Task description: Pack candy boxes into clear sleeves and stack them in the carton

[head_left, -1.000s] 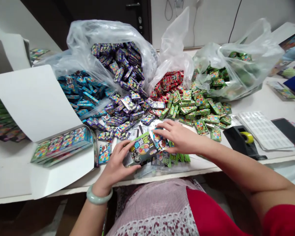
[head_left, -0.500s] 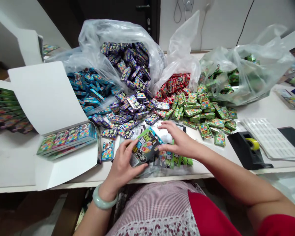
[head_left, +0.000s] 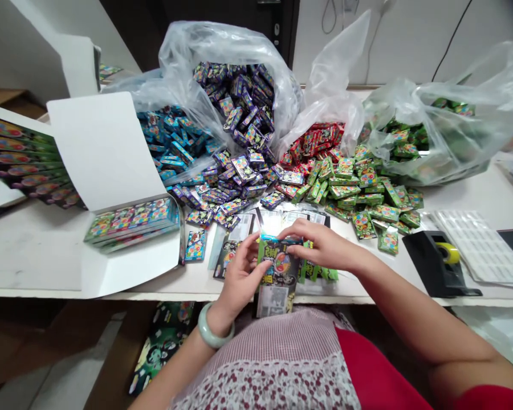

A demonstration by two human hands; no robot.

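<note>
My left hand [head_left: 244, 274] grips a dark printed packet [head_left: 279, 274] by its left side, thumb on the front. The packet stands nearly upright at the table's front edge, a clear window low on its face. At its upper edge, where a strip of blue shows, the fingers of my right hand [head_left: 318, 244] are bent and closed on the packet. Behind and beside my hands lie more flat packets [head_left: 320, 272], partly covered by the right hand. A single small blue box [head_left: 195, 245] lies to the left of them.
An open white carton [head_left: 132, 267] holds rows of small boxes at left. Plastic bags spill purple boxes [head_left: 243, 171], blue boxes [head_left: 175, 142], red boxes [head_left: 314, 141] and green boxes [head_left: 367, 182] across the back. A tape dispenser [head_left: 438, 267] and sticker sheets [head_left: 479, 245] are at right.
The packet has been lifted off the pile, turned upright and brought to the table's front edge. My right hand has closed on its top edge. The camera view has shifted a little left.
</note>
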